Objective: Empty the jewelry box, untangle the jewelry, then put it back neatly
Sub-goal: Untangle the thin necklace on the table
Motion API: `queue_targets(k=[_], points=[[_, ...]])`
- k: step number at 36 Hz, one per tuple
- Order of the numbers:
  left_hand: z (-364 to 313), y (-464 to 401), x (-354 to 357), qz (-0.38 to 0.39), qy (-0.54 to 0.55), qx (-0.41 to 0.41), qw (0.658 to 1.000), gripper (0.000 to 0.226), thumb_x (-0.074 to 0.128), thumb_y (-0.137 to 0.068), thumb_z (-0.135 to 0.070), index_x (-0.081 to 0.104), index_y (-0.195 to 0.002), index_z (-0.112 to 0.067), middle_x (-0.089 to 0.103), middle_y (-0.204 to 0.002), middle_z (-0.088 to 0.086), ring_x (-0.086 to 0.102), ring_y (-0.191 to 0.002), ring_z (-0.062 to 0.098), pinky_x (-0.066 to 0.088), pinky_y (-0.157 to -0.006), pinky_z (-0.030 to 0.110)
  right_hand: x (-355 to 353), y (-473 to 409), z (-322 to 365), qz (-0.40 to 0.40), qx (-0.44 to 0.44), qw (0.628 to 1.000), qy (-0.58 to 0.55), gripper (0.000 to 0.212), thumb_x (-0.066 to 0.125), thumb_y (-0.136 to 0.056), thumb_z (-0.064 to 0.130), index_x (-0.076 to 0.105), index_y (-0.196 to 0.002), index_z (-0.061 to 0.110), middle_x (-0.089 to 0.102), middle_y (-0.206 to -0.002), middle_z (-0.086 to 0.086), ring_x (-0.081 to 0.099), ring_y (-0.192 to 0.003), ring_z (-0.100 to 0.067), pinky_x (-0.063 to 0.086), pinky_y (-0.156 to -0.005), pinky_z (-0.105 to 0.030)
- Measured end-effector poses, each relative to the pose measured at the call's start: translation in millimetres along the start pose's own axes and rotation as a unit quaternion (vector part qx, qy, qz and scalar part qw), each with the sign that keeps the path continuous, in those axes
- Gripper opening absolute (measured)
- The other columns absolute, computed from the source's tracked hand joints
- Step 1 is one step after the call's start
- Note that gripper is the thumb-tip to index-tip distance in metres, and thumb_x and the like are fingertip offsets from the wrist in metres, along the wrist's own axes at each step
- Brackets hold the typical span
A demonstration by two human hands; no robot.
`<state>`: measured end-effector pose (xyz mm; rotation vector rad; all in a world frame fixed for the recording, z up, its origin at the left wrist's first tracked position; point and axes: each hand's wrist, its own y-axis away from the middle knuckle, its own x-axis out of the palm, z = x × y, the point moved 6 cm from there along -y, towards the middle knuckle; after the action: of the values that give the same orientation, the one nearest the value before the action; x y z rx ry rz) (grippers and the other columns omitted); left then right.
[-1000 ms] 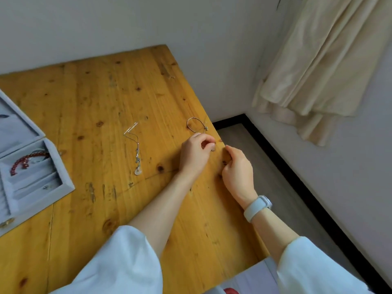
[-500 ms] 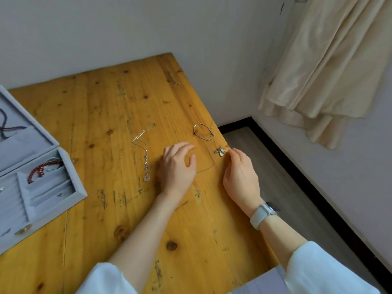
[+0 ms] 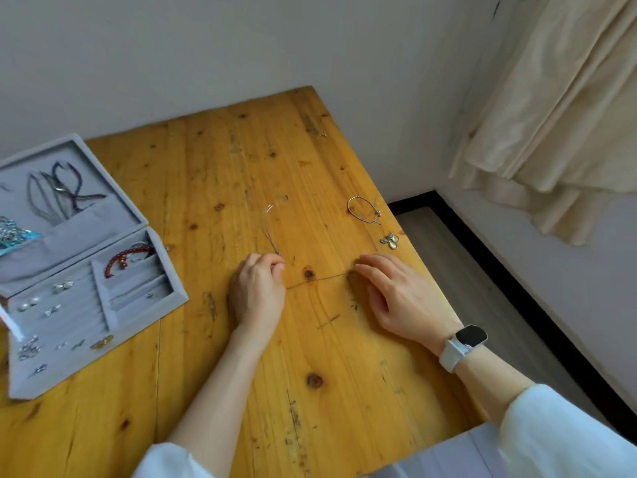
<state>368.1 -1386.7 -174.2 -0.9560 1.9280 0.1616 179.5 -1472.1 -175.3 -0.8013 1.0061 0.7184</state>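
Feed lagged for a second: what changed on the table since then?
The left hand left the butterfly-pendant chain, moved left and now pinches the other necklace at its lower end. The right hand flattened, fingertips on that chain. The jewelry box stays open.

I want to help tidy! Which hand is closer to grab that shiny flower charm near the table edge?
The right hand. Its fingertips lie just below the flower charm, while the left hand is farther off, pinching the thin chain.
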Motion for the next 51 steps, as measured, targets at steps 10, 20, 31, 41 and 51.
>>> queue_targets(k=[10,20,31,41,51], points=[[-26,59,5,0.149,0.101,0.19,0.965,0.006,0.066,-0.082,-0.013,0.069,-0.083,-0.018,0.05,-0.08,-0.008,0.043,-0.084,0.006,0.038,-0.081,0.034,6,5,13,0.021,-0.028,0.999,-0.04,0.049,0.045,-0.084,0.009,0.047,-0.132,0.019,0.05,-0.132,-0.007,0.044,-0.123,-0.024,0.029,-0.108,-0.047],[-5,71,-20,0.026,0.137,0.103,0.985,0.008,0.065,-0.082,-0.008,0.069,-0.088,-0.011,0.057,-0.088,-0.001,0.056,-0.086,0.016,0.047,-0.075,0.03,18,17,59,-0.01,-0.041,0.997,-0.058,0.016,0.056,-0.089,0.032,0.064,-0.093,0.018,0.059,-0.107,-0.003,0.052,-0.1,-0.024,0.039,-0.085,-0.035],[-9,76,4,0.084,-0.095,0.054,0.99,0.043,0.045,-0.092,-0.034,0.045,-0.133,-0.024,0.035,-0.147,0.0,0.02,-0.137,0.02,0.012,-0.108,0.043,6,45,24,-0.036,0.087,0.995,-0.018,0.003,0.057,-0.087,0.016,0.058,-0.086,0.014,0.059,-0.085,-0.002,0.051,-0.079,-0.022,0.043,-0.069,-0.035],[-38,66,32,0.094,-0.111,0.071,0.987,0.042,0.036,-0.096,-0.034,0.039,-0.137,-0.024,0.028,-0.15,-0.002,0.015,-0.14,0.018,0.006,-0.112,0.043,-21,55,-27,-0.077,0.221,0.972,-0.005,0.024,0.045,-0.092,0.007,0.062,-0.109,0.008,0.058,-0.1,-0.012,0.05,-0.091,-0.027,0.045,-0.074,-0.036],[-33,68,30,0.072,-0.081,0.076,0.991,0.039,0.04,-0.095,-0.027,0.045,-0.133,-0.022,0.036,-0.146,-0.003,0.022,-0.138,0.015,0.008,-0.113,0.04,-2,43,7,-0.018,0.13,0.991,-0.023,0.039,0.056,-0.089,0.03,0.054,-0.123,0.011,0.049,-0.115,-0.01,0.044,-0.099,-0.024,0.04,-0.083,-0.03]])
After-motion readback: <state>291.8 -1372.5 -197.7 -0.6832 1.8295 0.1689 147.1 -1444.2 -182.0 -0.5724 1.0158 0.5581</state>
